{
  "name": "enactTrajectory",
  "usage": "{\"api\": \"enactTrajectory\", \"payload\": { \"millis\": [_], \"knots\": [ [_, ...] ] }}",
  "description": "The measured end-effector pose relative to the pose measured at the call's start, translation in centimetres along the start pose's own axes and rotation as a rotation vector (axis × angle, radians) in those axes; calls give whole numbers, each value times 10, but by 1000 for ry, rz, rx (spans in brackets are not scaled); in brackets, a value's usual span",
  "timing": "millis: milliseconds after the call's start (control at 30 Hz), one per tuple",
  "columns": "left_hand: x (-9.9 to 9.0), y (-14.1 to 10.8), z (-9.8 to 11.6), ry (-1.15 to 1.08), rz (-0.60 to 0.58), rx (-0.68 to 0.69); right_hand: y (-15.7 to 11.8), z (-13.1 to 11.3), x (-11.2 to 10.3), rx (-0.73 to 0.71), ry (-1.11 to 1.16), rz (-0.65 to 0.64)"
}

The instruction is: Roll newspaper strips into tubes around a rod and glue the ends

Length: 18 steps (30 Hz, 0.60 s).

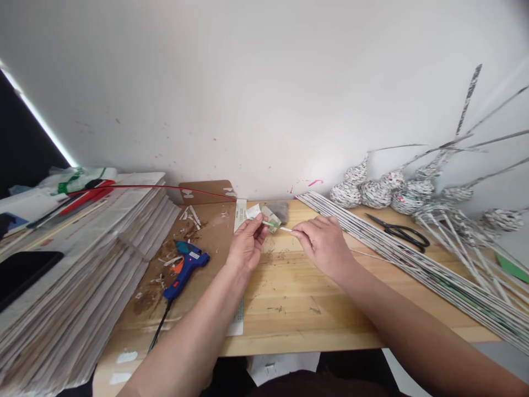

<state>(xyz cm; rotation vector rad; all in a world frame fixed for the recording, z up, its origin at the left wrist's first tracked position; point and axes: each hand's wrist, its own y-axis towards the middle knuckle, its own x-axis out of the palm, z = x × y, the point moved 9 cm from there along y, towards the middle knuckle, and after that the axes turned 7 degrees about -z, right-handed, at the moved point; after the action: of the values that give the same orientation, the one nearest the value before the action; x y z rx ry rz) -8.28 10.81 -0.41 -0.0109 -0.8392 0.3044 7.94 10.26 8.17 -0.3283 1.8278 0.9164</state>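
Observation:
A thin paper tube (285, 229), white with a green patch, spans the gap between my two hands above the wooden table. My left hand (249, 241) pinches its left part between thumb and fingers, and a loose printed paper flap (253, 210) sticks up there. The fingertips of my right hand (324, 242) close on the tube's right end. Behind my hands sits a small grey block-like item (279, 210), partly covered by printed paper. A long strip of printed paper (240, 212) runs under my left forearm, which hides its middle.
Left are a blue glue gun (185, 270), stacked newspaper strips (136, 237) and a phone (27, 273). On the right lie long paper tubes (397, 251), black scissors (403, 232) and several woven paper gourd shapes (378, 193). A thin red line (165, 187) crosses at the back left.

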Motion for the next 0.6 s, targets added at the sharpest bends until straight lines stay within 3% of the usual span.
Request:
{"api": "enactTrajectory", "payload": {
  "millis": [167, 400, 600],
  "knots": [
    [-3, 0, -1, -9, 23, -8, -1, 4, 9, 33, 183, -81],
    [-4, 2, -3, 8, 4, -24, -1, 7, 17, 71, 247, -193],
    [-4, 1, -3, 6, 19, -24, -1, 8, 14, 82, 329, -169]
  ]
}}
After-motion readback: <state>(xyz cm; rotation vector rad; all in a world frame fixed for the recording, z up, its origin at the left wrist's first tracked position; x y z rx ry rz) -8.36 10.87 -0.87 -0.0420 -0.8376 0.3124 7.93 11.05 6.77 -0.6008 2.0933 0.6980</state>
